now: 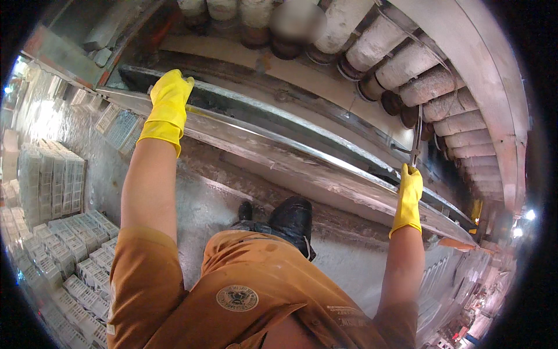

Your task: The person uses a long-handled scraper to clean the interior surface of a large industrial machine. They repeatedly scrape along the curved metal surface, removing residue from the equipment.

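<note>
A long metal trough (pixel 273 152) with a shiny rim stretches across in front of me, from upper left to lower right. My left hand (pixel 170 96), in a yellow rubber glove, is closed over the long metal bar (pixel 279 119) near its left end. Farther right, my right hand (pixel 410 189), gloved the same way, is closed around the lower end of a thin metal rod (pixel 417 136). The rod rises from that fist toward a row of crusted whitish cylinders (pixel 392 42). Both sets of fingertips are partly hidden.
Stacks of white plastic crates (pixel 61 177) stand at the left, with more crates (pixel 78 244) lower down. A broad pale beam (pixel 494 75) curves along the upper right. My dark boots (pixel 293 218) are on a wet-looking grey floor (pixel 197 232) close below the trough.
</note>
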The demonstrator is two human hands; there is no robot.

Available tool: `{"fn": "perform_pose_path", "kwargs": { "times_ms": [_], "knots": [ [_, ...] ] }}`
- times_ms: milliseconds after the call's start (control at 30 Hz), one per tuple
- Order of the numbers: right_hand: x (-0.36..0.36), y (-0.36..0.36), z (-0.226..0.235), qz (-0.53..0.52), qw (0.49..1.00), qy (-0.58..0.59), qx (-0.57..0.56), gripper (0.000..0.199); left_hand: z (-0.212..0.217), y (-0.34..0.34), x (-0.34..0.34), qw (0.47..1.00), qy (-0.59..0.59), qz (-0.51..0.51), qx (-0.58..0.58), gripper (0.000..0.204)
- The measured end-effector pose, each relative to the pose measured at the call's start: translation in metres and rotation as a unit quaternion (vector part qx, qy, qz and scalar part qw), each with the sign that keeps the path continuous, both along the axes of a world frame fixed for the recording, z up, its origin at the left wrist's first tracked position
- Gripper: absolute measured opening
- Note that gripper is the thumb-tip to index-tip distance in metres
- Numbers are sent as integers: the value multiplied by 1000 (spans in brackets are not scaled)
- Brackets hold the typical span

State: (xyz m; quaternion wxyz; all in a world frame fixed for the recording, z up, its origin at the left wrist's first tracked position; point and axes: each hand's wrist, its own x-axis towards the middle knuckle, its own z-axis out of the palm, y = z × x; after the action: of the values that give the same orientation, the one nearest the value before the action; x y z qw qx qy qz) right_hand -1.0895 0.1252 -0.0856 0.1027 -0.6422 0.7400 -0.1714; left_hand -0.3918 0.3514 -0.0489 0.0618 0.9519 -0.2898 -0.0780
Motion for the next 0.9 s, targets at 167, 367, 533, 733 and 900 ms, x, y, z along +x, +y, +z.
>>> {"fn": "perform_pose_path", "kwargs": {
  "times_ms": [167,367,533,733,900],
  "knots": [
    [-5,0,2,-19,1000,19,9,44,3,-4,-5,1000,-3,-7,7,53],
    [33,18,38,-53,995,10,81,48,2,-3,-10,1000,-6,6,5,54],
    [1,4,13,-15,997,63,28,43,-5,-6,-5,1000,-8,-12,-17,59],
    [28,18,36,-45,995,13,87,41,-7,-3,-5,1000,-27,-11,3,58],
    [15,12,27,-43,996,24,76,42,-19,-5,2,1000,-9,-5,-14,58]
  ]
}}
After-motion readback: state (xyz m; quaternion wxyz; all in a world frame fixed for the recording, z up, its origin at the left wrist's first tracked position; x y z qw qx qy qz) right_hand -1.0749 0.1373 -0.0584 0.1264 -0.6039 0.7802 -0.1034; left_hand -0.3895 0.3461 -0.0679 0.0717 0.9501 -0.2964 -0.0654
